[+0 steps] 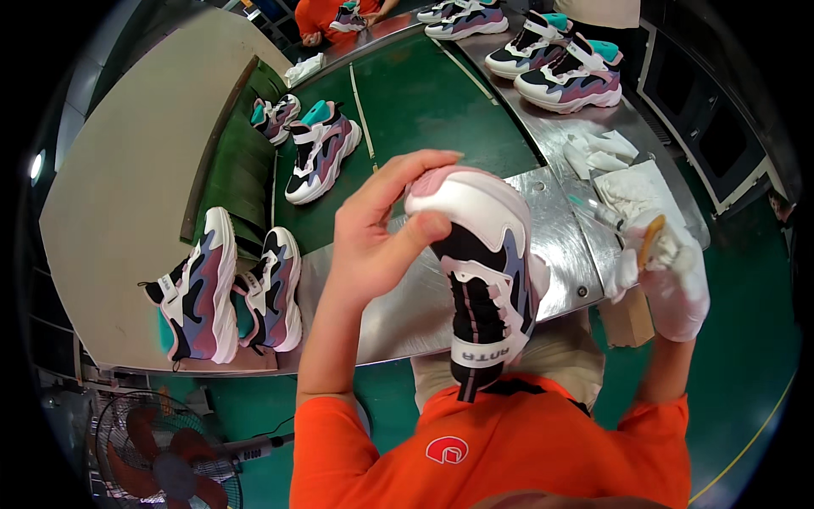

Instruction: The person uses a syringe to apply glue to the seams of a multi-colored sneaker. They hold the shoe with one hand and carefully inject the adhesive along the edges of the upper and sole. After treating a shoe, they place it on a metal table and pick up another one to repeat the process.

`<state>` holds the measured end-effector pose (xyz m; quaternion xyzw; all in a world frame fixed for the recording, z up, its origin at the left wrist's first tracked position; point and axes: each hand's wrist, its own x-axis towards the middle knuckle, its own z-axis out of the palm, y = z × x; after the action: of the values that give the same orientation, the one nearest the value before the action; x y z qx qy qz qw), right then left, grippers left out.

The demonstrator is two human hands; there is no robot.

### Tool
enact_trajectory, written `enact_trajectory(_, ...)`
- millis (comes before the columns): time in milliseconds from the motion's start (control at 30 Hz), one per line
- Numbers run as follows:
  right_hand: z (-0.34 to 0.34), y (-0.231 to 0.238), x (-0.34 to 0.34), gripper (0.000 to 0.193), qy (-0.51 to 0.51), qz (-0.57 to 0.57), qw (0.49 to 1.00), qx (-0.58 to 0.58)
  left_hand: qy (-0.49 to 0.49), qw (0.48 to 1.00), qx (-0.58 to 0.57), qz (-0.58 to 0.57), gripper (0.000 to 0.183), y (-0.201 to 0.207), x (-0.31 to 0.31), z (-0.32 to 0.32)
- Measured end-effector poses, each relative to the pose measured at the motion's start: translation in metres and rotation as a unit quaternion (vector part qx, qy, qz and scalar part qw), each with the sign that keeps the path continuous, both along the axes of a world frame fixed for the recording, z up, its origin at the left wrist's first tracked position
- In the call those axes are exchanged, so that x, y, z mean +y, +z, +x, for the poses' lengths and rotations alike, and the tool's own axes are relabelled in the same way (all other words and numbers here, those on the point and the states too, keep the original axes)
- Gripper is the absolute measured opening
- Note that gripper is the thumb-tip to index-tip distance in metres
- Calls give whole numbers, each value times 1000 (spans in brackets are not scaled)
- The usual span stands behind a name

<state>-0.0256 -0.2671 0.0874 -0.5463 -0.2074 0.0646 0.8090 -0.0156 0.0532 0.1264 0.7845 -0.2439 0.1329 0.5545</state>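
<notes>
My bare left hand (369, 233) grips a sneaker (487, 271) by its toe, thumb on the white toe cap and fingers over the pink sole edge. The shoe is white, black and purple-blue, with its toe pointing away from me and its strap end near my chest. To the right, my right hand (678, 288) wears a white glove and is closed around a tan, wooden-looking stick (651, 242). A clear, slim tool with a teal tip (598, 212) lies close to those fingers; whether they hold it too is unclear.
Two matching sneakers (222, 288) lie on the beige board at left. Another sneaker (322, 153) rests on the green belt (407, 106). More shoes (572, 81) line the metal ledge. White cloths (632, 187) lie at right. A fan (174, 462) stands lower left; a co-worker's hands (314, 38) show far off.
</notes>
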Motion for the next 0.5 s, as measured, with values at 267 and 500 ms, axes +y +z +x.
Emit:
enact_trajectory(267,16,19,34,60,146,225,960,-85,-36,998,-28,34,52,8,-10,11)
enact_trajectory(500,27,32,48,69,159,159,969,-97,-30,998,-47,11,44,5,-14,15)
